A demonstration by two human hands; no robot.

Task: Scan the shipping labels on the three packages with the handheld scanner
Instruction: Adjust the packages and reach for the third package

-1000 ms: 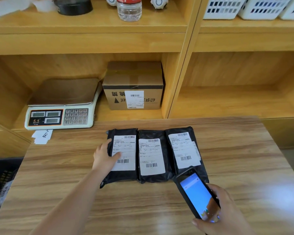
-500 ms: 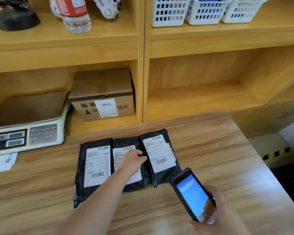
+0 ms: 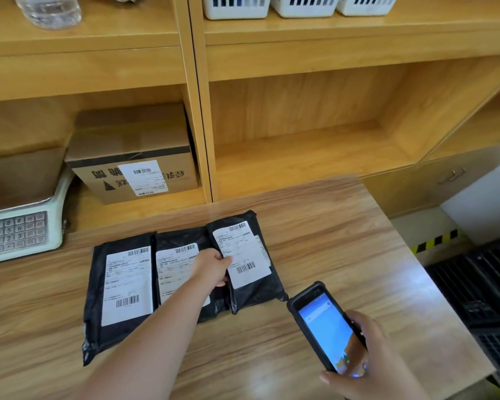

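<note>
Three black mailer packages with white labels lie side by side on the wooden table (image 3: pixel 344 243). The left package (image 3: pixel 122 287) lies flat and untouched. My left hand (image 3: pixel 212 268) rests across the middle package (image 3: pixel 179 264), its fingers gripping the left edge of the right package (image 3: pixel 244 255), which is tilted up slightly. My right hand (image 3: pixel 367 362) holds the handheld scanner (image 3: pixel 326 324) near the table's front right, its blue screen facing up and its top end just off the right package's near corner.
A shelf unit stands behind the table. It holds a cardboard box (image 3: pixel 133 157) with a label, a weighing scale (image 3: pixel 20 223) at the left, a water bottle (image 3: pixel 52 10) and white baskets (image 3: pixel 298 5) above. Black crates (image 3: pixel 488 298) sit on the floor to the right.
My left hand moved rightward from the left package, over the middle one, to the right package's edge. The view swung right. The scanner stayed in my right hand.
</note>
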